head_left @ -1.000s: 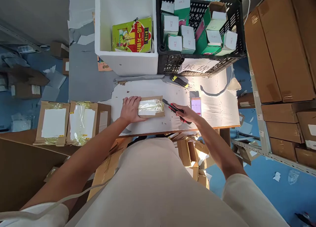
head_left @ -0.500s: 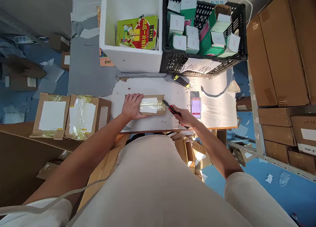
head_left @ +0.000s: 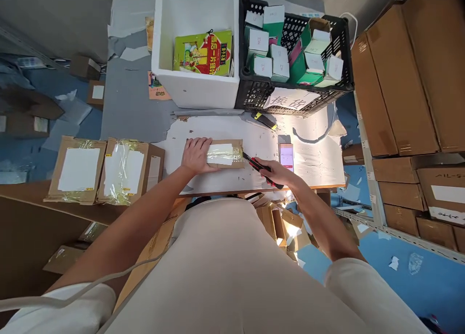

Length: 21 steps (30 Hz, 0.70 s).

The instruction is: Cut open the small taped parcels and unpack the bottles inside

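Note:
A small, taped cardboard box [head_left: 225,153] with a white label lies flat on the worktable. My left hand [head_left: 196,155] grips its left end, fingers over the far side and thumb along the near edge. In my right hand [head_left: 273,172] is a black and red utility knife [head_left: 255,163]. Its tip touches or is very close to the box's right end; the exact contact is too small to make out. Just past my right hand lies a phone [head_left: 286,155] with a lit screen. A second, black and yellow utility knife [head_left: 265,120] rests farther back.
Behind the work area stand a white foam bin [head_left: 203,89] holding a picture book [head_left: 203,52] and a black crate [head_left: 254,96] of green-white boxes. Two taped cartons [head_left: 78,169] sit at the left. Shelving with cartons [head_left: 395,162] rises on the right.
The knife tip has dropped slightly from the box's top right corner to its right edge, and my right hand has moved a little right. My left hand stays on the box.

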Tool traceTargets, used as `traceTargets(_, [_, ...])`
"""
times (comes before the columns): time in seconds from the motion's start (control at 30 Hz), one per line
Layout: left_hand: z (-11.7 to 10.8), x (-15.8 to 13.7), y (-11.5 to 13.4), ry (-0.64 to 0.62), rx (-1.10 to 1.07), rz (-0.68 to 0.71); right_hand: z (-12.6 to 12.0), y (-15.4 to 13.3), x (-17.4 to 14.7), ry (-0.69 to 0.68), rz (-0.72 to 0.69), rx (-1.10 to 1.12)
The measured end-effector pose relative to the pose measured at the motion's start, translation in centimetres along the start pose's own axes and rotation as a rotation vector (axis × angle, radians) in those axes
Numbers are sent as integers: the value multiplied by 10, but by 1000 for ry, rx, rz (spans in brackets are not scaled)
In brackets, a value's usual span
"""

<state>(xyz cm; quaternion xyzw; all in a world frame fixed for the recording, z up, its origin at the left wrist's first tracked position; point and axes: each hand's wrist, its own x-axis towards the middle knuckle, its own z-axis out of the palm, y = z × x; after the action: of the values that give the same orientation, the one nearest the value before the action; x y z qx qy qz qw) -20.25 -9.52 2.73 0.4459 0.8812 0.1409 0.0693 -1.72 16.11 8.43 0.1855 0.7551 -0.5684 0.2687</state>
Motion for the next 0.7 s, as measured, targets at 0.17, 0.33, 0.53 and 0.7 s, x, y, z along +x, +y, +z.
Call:
traceTargets(0.17, [1, -1, 0, 9, -4, 29, 5, 1, -3, 12, 14, 25])
traceTargets(0.33, [2, -1, -2, 29, -24, 30, 16, 4, -11, -7, 62, 96])
traceTargets(0.53, [2, -4, 0, 44, -16, 29, 26, 10, -38, 136, 87, 75])
traceTargets(0.7, [-6, -6, 18, 112, 26, -240, 56, 17, -37, 377, 20, 480])
